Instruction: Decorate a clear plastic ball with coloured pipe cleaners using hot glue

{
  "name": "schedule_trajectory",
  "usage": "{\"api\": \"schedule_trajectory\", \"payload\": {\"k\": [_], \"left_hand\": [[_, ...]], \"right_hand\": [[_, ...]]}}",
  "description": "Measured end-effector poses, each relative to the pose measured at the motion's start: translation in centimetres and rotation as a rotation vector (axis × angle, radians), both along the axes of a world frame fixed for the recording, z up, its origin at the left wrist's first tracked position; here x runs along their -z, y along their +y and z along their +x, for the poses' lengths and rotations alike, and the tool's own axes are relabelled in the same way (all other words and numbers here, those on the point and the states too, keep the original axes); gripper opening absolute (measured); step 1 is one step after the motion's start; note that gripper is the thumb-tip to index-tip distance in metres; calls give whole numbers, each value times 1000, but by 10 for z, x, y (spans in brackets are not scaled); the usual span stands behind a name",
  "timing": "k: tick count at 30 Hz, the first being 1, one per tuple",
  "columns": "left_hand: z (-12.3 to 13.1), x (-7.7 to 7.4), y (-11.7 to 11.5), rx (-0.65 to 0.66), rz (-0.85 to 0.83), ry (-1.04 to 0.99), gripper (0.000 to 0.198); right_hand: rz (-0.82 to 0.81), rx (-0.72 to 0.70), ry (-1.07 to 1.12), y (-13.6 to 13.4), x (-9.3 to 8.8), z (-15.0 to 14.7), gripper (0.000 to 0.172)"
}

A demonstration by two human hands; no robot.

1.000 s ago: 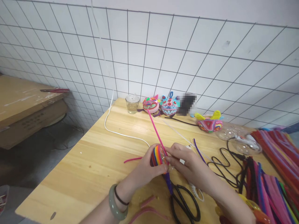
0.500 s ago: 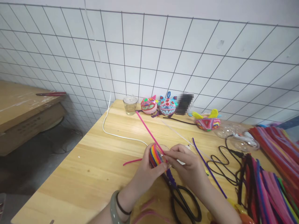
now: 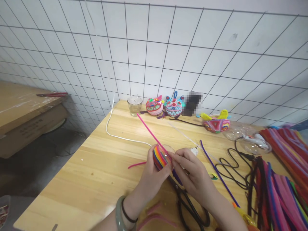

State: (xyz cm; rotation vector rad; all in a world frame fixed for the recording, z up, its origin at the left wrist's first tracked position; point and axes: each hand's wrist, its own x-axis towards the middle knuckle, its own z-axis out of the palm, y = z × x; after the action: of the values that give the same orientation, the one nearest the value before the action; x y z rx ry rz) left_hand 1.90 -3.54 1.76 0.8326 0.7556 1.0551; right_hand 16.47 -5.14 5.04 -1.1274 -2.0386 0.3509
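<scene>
Now, the left hand [image 3: 152, 173] grips a rounded, rainbow-striped, partly clear piece [image 3: 158, 158] above the pale wooden table [image 3: 96, 179]. At the piece's edge, the right hand [image 3: 196, 171] pinches a bright pink fuzzy stem [image 3: 151, 132].

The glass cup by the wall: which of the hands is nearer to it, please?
Left: the left hand is nearer the glass cup, on the wearer's side of it and slightly right; the right hand is also on that side, but farther right.

Left hand [image 3: 154, 175] curled, right hand [image 3: 193, 171] pinching just beside it, bare forearms [image 3: 225, 207] slanting inward toward each other
</scene>
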Motion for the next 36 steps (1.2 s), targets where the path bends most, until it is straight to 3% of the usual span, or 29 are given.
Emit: {"api": "schedule_trajectory", "payload": {"k": [9,16,24,36], "left_hand": [[2,2,-1,36,19,-51,61],[3,2,-2,82,17,-86,81],[1,10,-2,135,45,-85,86],[3,8,-2,78,11,-122,70]], "right_hand": [[12,-4,47,0,5,2,48],[-38,9,37,-3,8,10,49],[-76,-3,-16,-4,8,24,55],[63,127,-60,1,20,31,54]]}}
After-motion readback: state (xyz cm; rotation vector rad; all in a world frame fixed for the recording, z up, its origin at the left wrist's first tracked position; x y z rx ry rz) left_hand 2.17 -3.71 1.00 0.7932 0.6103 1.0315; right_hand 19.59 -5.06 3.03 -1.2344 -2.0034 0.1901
